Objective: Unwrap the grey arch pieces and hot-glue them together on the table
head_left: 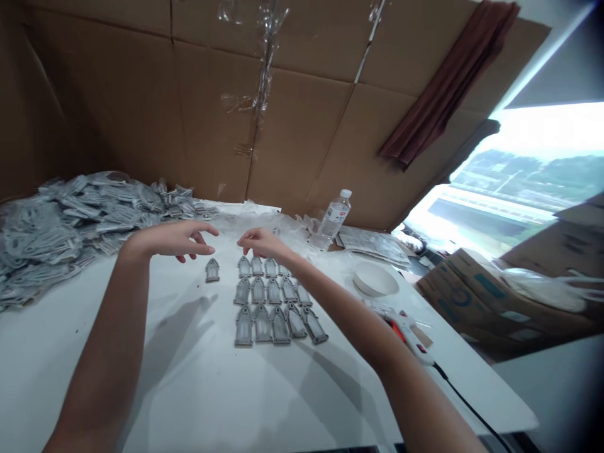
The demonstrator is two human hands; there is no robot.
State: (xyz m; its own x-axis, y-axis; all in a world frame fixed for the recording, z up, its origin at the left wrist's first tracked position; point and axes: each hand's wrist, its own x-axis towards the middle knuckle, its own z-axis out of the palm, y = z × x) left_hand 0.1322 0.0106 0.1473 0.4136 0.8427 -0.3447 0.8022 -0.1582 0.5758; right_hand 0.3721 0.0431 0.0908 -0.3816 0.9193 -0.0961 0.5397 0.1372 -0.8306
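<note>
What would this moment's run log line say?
left hand: empty, near lone grey arched window-shaped tag | right hand: empty, near rows of matching grey tags

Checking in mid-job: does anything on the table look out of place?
Yes: one grey arch-shaped piece lies alone, left of the rows of matching pieces, just below the left hand. The rightmost piece in the bottom row also leans askew.

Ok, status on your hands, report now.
Left hand open, empty, above lone gray tag. Right hand open, empty, over tag rows. Glue gun off to right.
</note>
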